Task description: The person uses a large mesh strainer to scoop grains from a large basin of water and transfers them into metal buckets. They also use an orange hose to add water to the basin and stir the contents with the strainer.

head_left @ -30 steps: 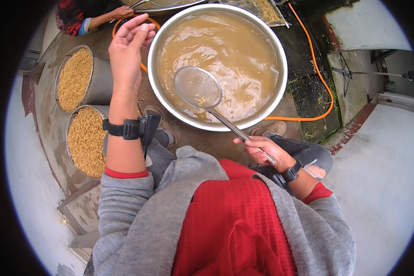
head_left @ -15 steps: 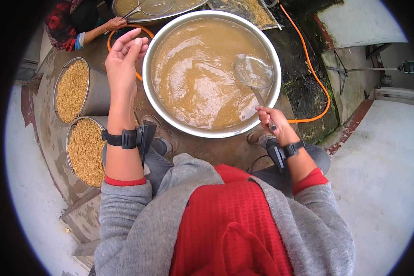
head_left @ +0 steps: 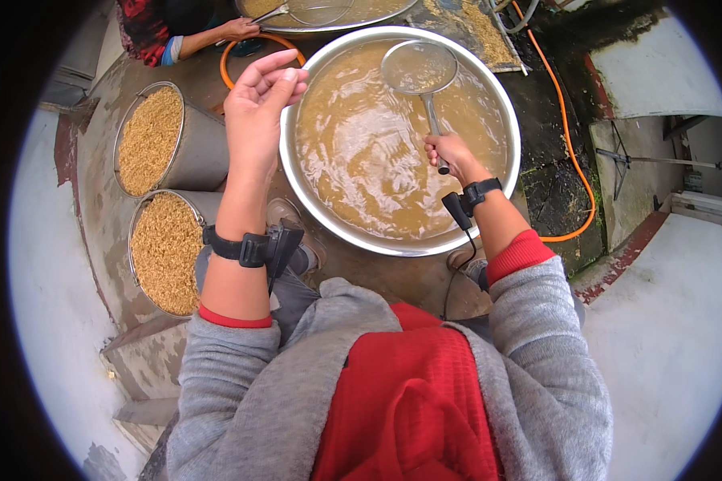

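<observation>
My right hand (head_left: pixel 451 154) is closed around the handle of a round wire-mesh skimmer (head_left: pixel 419 68). The skimmer's mesh is over the far part of a wide metal basin (head_left: pixel 515 152) of cloudy brown water, with some pale bits in the mesh. My left hand (head_left: pixel 263 104) is raised near the basin's left rim, its fingers loosely bent and apart, holding nothing that I can see. Both my wrists carry black straps with small devices.
Two metal buckets of golden grain, an upper one (head_left: pixel 200 148) and a lower one (head_left: pixel 167 256), stand at the left. A co-worker's hand (head_left: pixel 239 30) holds another skimmer (head_left: pixel 321 10) at a second basin. An orange hose (head_left: pixel 569 128) curves past the right side, beside a grain-strewn board (head_left: pixel 489 36).
My right hand has moved forward and left over the basin. The skimmer has gone from the right side of the water, where it was partly under, to the far side. My left hand keeps its pose.
</observation>
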Tool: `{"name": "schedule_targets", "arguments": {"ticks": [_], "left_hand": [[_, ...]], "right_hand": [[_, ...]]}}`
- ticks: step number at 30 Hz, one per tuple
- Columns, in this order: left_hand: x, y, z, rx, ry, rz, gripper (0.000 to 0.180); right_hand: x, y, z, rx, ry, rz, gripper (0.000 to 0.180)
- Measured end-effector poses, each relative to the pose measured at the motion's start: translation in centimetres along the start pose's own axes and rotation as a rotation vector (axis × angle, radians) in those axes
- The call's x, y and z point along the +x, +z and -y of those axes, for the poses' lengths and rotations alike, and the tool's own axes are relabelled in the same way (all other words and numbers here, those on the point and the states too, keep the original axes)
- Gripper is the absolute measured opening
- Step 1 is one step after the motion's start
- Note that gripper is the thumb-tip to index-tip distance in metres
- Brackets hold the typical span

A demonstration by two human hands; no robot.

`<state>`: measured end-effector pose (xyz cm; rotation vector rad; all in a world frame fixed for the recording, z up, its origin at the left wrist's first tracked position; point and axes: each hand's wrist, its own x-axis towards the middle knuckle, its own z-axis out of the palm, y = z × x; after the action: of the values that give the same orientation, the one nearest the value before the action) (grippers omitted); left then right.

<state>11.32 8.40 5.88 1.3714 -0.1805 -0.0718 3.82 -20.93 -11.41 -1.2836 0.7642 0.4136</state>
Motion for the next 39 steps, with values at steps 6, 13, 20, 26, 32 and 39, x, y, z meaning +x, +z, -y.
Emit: {"name": "schedule_targets", "arguments": {"ticks": [6,13,20,26,32,39], "left_hand": [[0.0,-0.3,-0.1,0.006,0.036,0.015,0.024],[0.0,-0.5,-0.1,-0.012,0.055,0.010,0.024],[-0.1,-0.6,0.0,-0.020,0.049,0.016,0.025],[-0.2,-0.5,0.1,0.028,0.035,0.028,0.027],[0.0,-0.4,0.2,0.025,0.026,0.027,0.028],[-0.1,-0.2,0.2,0.024,0.023,0.028,0.027]], "right_hand": [[-1.2,4.4,-2.4,-0.294,-0.057,0.136,0.010],[-8.2,4.5,-4.4,-0.020,0.077,0.443,0.029],[-13.1,4.4,-7.9,0.653,0.172,0.551,0.034],[-10.7,2.7,-9.6,0.950,0.199,0.443,0.027],[-10.3,-1.0,-10.6,1.183,0.102,0.392,0.024],[-11.8,-4.5,-10.1,0.791,-0.017,0.051,0.023]]}}
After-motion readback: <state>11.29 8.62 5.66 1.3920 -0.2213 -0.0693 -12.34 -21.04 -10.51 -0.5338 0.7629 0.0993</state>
